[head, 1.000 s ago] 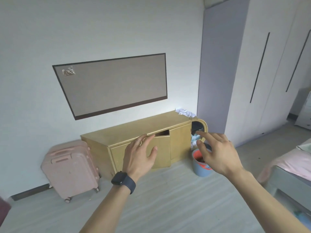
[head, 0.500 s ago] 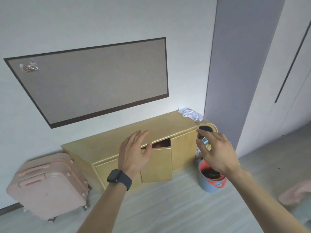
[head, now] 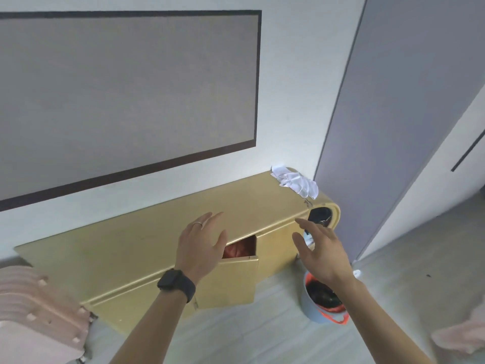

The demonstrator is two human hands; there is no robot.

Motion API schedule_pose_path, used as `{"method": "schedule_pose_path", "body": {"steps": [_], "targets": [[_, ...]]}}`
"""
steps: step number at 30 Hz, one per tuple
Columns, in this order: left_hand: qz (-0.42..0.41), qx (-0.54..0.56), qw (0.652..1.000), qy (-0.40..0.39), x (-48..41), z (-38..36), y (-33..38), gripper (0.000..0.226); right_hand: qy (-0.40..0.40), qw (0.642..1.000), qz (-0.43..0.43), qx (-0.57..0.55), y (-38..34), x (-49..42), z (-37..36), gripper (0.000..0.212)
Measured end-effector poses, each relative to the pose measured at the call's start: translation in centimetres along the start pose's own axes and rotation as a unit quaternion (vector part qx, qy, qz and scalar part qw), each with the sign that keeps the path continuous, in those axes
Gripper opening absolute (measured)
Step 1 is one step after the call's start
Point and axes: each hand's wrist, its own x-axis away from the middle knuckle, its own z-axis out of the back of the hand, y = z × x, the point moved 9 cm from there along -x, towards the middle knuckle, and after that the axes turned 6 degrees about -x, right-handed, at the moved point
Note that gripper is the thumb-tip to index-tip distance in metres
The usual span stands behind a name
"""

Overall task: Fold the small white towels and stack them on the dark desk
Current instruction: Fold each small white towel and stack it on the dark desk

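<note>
**Getting the Towels First**

Both hands are holding nothing right now. The left hand (head: 202,248) is hovering over the front edge of the yellow cabinet (head: 147,240), with its fingers spread wide and loose. The right hand (head: 322,250) is hovering near the cabinet's right end. Its fingers are open too, just above a blue bucket (head: 311,308) on the floor.

The white towels (head: 296,181) are lying in a crumpled heap on the far right end of the cabinet top, close to the wall. They are well apart from both hands. The dark desk is not showing anywhere in this view.

So the step in hand is probably getting the towels. The right hand is nearer, so it looks like the better one to use. It should be going over the rounded end of the cabinet and grabbing the whole heap from the top. That way no towel is sliding off the edge toward the bucket below. The left hand could be helping by scooping from the other side.

One cabinet door (head: 231,281) is hanging open a little, with something red (head: 237,249) inside. It is sticking out right under the left hand, so arms and legs should be keeping clear of it.
</note>
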Motion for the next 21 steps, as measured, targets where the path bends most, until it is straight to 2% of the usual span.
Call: {"method": "schedule_pose_path", "body": {"steps": [7, 12, 21], "targets": [[0.006, 0.025, 0.996, -0.080, -11.8, -9.4, -0.9, 0.046, -0.028, 0.997, -0.069, 0.021, 6.5, -10.9, -5.2, 0.041], [0.018, 0.027, 0.990, -0.140, -19.0, -17.8, -0.8, 0.047, -0.090, 0.988, -0.124, 0.034, 13.6, -18.5, -10.1, 0.043], [0.125, 0.016, 0.965, -0.228, -30.3, -31.2, -0.6, 0.046, -0.201, 0.960, -0.180, 0.072, 27.6, -35.7, -17.9, 0.043]]}}
